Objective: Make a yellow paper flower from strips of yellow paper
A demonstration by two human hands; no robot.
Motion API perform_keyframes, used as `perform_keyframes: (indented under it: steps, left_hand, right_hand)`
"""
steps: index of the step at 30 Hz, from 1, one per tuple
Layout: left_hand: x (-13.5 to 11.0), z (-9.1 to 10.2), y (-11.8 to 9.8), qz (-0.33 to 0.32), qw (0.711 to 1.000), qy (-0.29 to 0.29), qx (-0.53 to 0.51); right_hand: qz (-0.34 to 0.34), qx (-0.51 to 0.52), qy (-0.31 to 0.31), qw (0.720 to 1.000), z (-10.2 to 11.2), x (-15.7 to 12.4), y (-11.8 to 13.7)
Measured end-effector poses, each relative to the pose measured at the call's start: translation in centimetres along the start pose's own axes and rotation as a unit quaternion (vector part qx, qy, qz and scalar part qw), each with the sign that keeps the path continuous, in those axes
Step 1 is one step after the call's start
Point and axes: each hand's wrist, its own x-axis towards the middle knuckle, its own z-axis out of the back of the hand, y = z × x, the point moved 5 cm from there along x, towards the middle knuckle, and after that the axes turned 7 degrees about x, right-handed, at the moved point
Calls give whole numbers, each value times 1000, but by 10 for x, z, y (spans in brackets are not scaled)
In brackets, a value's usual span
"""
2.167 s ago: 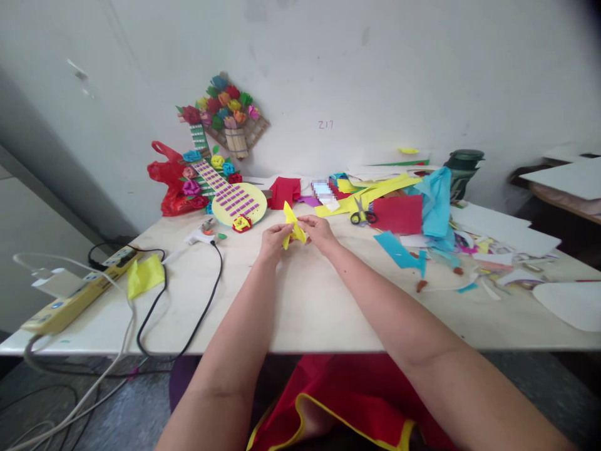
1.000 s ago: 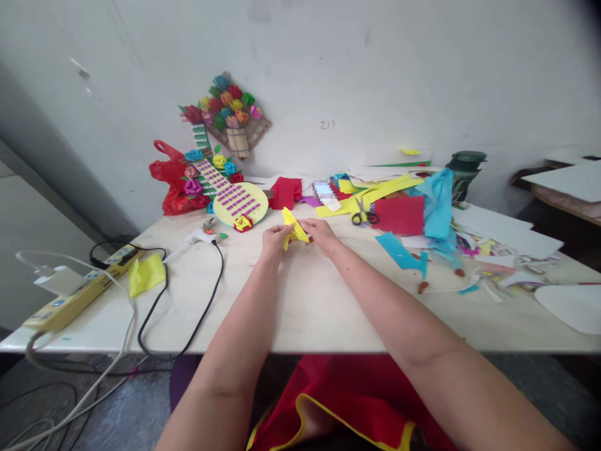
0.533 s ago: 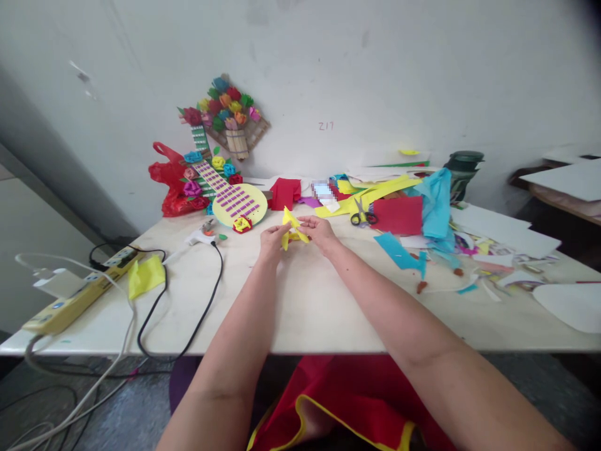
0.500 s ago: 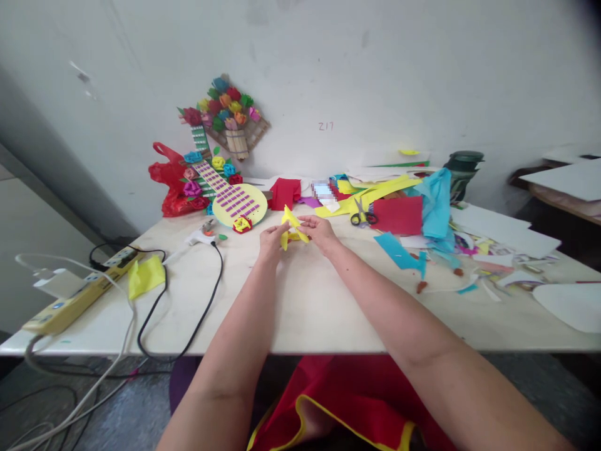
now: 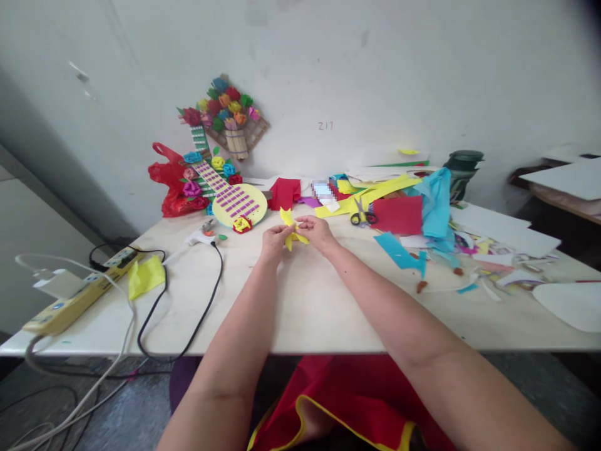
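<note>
A small folded piece of yellow paper (image 5: 290, 229) sits between both my hands, just above the pale table (image 5: 300, 300). My left hand (image 5: 273, 241) pinches its left side with closed fingers. My right hand (image 5: 317, 229) grips its right side, fingers curled over it. Part of the paper is hidden behind my fingers.
A paper guitar with flowers (image 5: 225, 188) and a red bag (image 5: 171, 185) stand at the back left. A glue gun (image 5: 200, 235) with black cord and a yellow power strip (image 5: 75, 294) lie left. Scissors (image 5: 362, 217), red paper (image 5: 398, 215) and coloured scraps crowd the right.
The yellow paper has been turned and squeezed smaller between my fingers. Both hands stay at the same spot on the table.
</note>
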Motion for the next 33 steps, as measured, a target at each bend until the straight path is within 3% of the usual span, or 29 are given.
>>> perform_keyframes:
  steps: [3, 10, 17, 25, 33]
  left_hand:
    - [0, 0, 0, -6, 1000, 0, -10]
    - [1, -3, 1, -19, 999, 36, -18]
    - [6, 1, 3, -24, 997, 31, -65]
    - [9, 1, 3, -47, 997, 46, -39]
    - [2, -5, -3, -41, 997, 51, -32]
  right_hand:
    - [-21, -1, -6, 1000, 1, -2, 0]
    - [-111, 31, 43, 992, 0, -6, -7]
    - [-86, 29, 27, 995, 2, -3, -8]
    - [-46, 0, 76, 996, 3, 1, -10]
    - [-8, -124, 50, 991, 5, 0, 0]
